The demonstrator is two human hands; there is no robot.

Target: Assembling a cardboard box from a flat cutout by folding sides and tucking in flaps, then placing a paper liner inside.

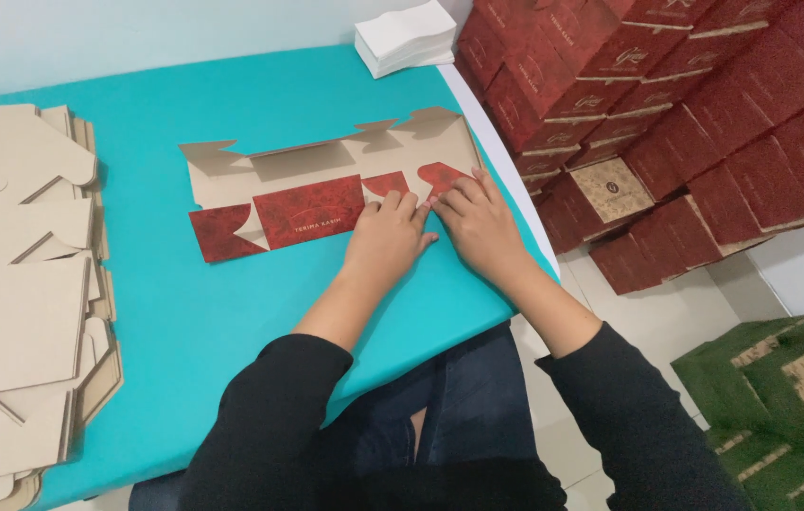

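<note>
We are pressing a flat carton blank (pixel 326 185) down on the turquoise table (pixel 232 312), its lower strip red and its upper flaps plain brown; our left hand (pixel 385 237) is lying open, palm down, beside our right hand (pixel 478 220), also flat, fingers spread on the red end flap; a stack of brown blanks (pixel 19 284) is sitting at the left; white sheets (pixel 404 38) are resting at the far edge; red boxes (pixel 667 114) are piling up at the right above a pale tiled floor (pixel 648 322); green boxes (pixel 780 407) are lying lower right.
</note>
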